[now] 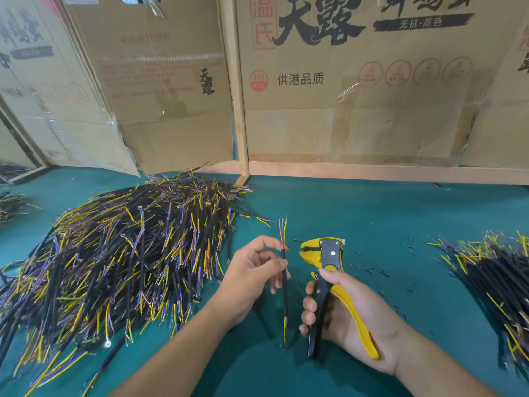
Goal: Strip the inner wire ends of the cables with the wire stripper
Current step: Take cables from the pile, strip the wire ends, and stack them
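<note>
My left hand (252, 277) pinches a single black cable (284, 285) between thumb and fingers and holds it upright. Thin coloured inner wires (282, 229) fan out of its top end, and yellow and blue ones hang from its bottom end. My right hand (343, 308) grips the yellow and black wire stripper (325, 262) by its handles. The stripper's jaws point left, a little apart from the cable and level with its upper sheath end. A big heap of black cables (120, 259) with coloured ends lies on the left of the table.
A second pile of cables (492, 276) lies at the right edge. Small stripped insulation bits (372, 270) dot the green table (372, 213) beside the stripper. Cardboard boxes (343, 81) and a wooden frame (237, 90) wall off the back.
</note>
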Demonstrator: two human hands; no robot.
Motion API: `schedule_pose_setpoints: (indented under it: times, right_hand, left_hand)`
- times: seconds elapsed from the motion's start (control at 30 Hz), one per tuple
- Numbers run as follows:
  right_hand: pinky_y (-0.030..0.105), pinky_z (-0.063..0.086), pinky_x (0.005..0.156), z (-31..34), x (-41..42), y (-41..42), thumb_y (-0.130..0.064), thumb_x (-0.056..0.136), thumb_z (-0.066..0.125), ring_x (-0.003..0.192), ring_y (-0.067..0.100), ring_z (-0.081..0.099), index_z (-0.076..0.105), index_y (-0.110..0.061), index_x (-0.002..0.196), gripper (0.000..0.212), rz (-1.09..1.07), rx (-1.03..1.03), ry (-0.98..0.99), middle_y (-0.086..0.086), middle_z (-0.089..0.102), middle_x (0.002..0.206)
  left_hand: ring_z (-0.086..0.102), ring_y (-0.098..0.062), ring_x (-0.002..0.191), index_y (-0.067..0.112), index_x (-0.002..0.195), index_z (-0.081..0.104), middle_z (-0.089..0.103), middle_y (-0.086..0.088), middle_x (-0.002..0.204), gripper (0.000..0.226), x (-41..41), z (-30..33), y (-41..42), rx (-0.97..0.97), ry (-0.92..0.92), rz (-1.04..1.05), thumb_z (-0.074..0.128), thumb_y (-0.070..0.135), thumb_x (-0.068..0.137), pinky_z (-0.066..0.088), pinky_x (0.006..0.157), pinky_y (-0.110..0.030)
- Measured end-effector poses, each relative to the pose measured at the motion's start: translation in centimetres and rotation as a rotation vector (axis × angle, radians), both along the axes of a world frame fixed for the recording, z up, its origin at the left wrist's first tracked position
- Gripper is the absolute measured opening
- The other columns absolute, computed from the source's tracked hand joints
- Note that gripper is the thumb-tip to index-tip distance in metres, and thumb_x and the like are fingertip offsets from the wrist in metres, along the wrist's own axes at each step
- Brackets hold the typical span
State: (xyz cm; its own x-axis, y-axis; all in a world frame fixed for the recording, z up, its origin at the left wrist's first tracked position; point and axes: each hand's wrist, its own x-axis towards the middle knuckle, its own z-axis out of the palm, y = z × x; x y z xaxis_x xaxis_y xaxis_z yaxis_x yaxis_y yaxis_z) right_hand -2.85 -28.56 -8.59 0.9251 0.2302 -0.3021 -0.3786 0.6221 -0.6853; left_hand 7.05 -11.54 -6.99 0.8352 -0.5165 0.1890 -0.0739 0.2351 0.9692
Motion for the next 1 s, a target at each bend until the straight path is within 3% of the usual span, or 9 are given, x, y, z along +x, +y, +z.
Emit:
schedule_pose_setpoints:
  times: [0.27, 0.43, 0.53, 0.63, 0.7, 0.8, 0.93, 1.0]
  right_hand:
    - [0.052, 0.052, 0.075, -1.2, 0.7, -0.4, -0.041, 0.078, 0.083, 0.067, 0.033, 0.055, 0.069, -0.005, 0.087, 0.04, 0.015, 0.001, 0.007, 0.017, 0.054, 0.076]
    - [0.053, 0.051, 0.076, -1.4, 0.8, -0.6, -0.041, 0.081, 0.08, 0.068, 0.033, 0.055, 0.069, -0.005, 0.088, 0.038, 0.034, 0.008, 0.002, 0.017, 0.054, 0.077]
    - [0.052, 0.051, 0.076, -1.6, 0.8, -0.7, -0.041, 0.08, 0.08, 0.069, 0.033, 0.055, 0.069, -0.005, 0.088, 0.038, 0.038, 0.02, 0.003, 0.017, 0.054, 0.077]
    - [0.053, 0.051, 0.077, -1.7, 0.9, -0.8, -0.041, 0.081, 0.08, 0.069, 0.033, 0.055, 0.069, -0.005, 0.088, 0.038, 0.041, 0.023, 0.0, 0.017, 0.054, 0.078]
    - [0.053, 0.051, 0.078, -1.8, 0.9, -0.8, -0.041, 0.082, 0.079, 0.07, 0.034, 0.055, 0.069, -0.006, 0.089, 0.038, 0.044, 0.024, -0.004, 0.017, 0.054, 0.078]
    - [0.052, 0.052, 0.075, -1.7, 1.0, -0.7, -0.041, 0.078, 0.082, 0.067, 0.033, 0.055, 0.069, -0.006, 0.086, 0.039, 0.035, 0.017, 0.007, 0.016, 0.054, 0.076]
    - [0.053, 0.052, 0.076, -1.6, 0.9, -0.7, -0.041, 0.079, 0.082, 0.068, 0.034, 0.055, 0.069, -0.005, 0.087, 0.039, 0.03, 0.022, -0.003, 0.017, 0.053, 0.077]
    - [0.054, 0.052, 0.078, -1.5, 0.7, -0.8, -0.04, 0.082, 0.08, 0.07, 0.034, 0.055, 0.069, -0.005, 0.089, 0.038, 0.042, 0.036, -0.014, 0.018, 0.053, 0.079]
  left_hand:
    - [0.049, -0.016, 0.044, 0.006, 0.102, 0.058, 0.061, -0.014, 0.063, 0.021, -0.1, 0.3, -0.2, -0.02, 0.017, -0.033, 0.063, 0.004, 0.081, 0.041, 0.045, -0.023]
    - [0.048, -0.018, 0.048, 0.016, 0.125, 0.053, 0.062, -0.015, 0.068, 0.04, 0.2, 0.6, -0.2, -0.027, 0.007, 0.044, 0.056, 0.001, 0.088, 0.045, 0.047, -0.026]
    - [0.055, -0.022, 0.056, 0.015, 0.106, 0.071, 0.067, -0.016, 0.075, 0.033, 0.3, 0.8, 0.0, -0.05, -0.004, 0.125, 0.045, -0.004, 0.096, 0.048, 0.05, -0.027]
    - [0.063, -0.022, 0.062, 0.003, 0.103, 0.065, 0.07, -0.014, 0.079, 0.029, 0.3, 1.2, 0.1, -0.058, 0.018, 0.165, 0.041, -0.011, 0.097, 0.05, 0.054, -0.026]
    - [0.055, -0.015, 0.051, 0.008, 0.092, 0.063, 0.065, -0.006, 0.065, 0.012, 0.3, 1.3, 0.2, 0.032, -0.046, 0.234, 0.055, 0.001, 0.099, 0.044, 0.05, -0.023]
    - [0.034, -0.01, 0.043, 0.016, 0.069, 0.062, 0.045, 0.005, 0.047, 0.031, 0.6, 1.0, 0.6, 0.264, -0.238, 0.344, 0.064, 0.028, 0.097, 0.028, 0.044, -0.02]
    - [0.032, -0.016, 0.051, 0.015, 0.068, 0.066, 0.039, 0.0, 0.052, 0.036, 0.5, 1.2, 0.6, 0.28, -0.261, 0.325, 0.063, 0.039, 0.094, 0.024, 0.051, -0.027]
    - [0.037, -0.018, 0.055, 0.01, 0.071, 0.067, 0.051, 0.002, 0.057, 0.034, 0.1, 1.5, 0.4, 0.242, -0.222, 0.28, 0.063, 0.037, 0.091, 0.029, 0.055, -0.031]
